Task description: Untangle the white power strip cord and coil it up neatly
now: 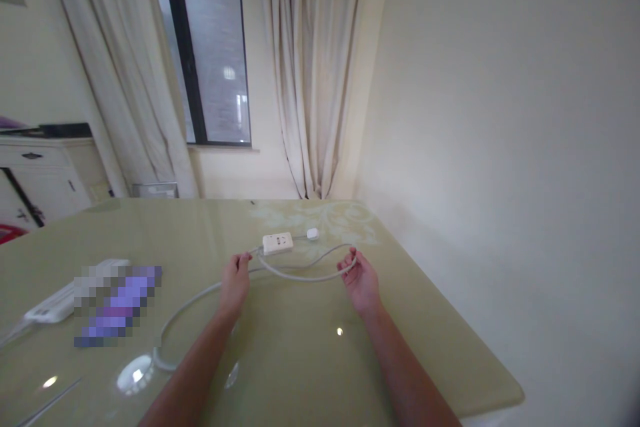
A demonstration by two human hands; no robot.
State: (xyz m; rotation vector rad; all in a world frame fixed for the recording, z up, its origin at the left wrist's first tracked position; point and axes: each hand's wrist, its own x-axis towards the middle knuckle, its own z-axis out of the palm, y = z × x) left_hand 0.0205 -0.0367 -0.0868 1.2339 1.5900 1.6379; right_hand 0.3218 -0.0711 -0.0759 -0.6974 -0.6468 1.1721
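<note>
A grey-white power cord (307, 277) loops across the table between my two hands. My left hand (236, 283) pinches the cord close to a small white socket block (278, 243). At the right end of the loop, my right hand (359, 278) has its fingers closed on the cord where it bends. Just beyond the block lies a white plug (313, 234), joined to it by a short lead. More of the cord curves left and toward me, then passes behind my left forearm.
A long white power strip (65, 293) and a blurred purple object (120, 307) lie on the left of the glossy green table (295, 360). The table's right edge runs along a bare wall (500, 113). Curtains (320, 67) and a window (215, 47) stand behind.
</note>
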